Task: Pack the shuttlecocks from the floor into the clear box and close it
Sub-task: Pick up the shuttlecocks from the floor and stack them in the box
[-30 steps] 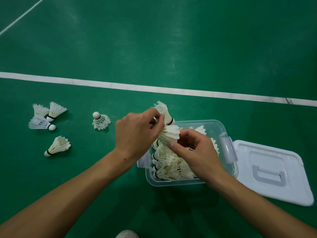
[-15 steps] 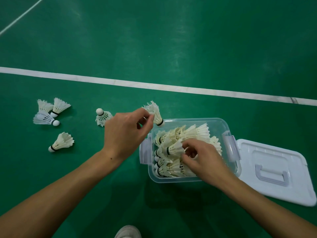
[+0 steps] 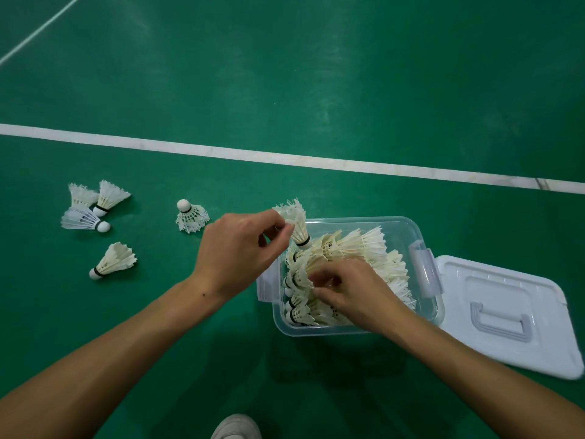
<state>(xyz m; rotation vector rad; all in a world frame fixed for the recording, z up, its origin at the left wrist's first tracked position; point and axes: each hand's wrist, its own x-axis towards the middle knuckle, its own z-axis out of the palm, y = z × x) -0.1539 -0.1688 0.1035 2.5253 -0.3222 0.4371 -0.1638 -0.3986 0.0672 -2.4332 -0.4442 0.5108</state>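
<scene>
White feathers pinched in the left hand: one shuttlecock held cork-down over the clear box. The right hand is buried among packed ones, apparently gripping one. Packing is underway; next, seat this one, then fetch the five loose shuttlecocks at left. The lid lies off, right of the box.

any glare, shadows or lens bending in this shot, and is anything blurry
Head view: soft pale glare patches on the green floor above the white court line, which bows from wide-angle distortion; a dim shadow darkens the floor below the clear box; the left hand, right hand and loose shuttlecocks look reasonably sharp.
</scene>
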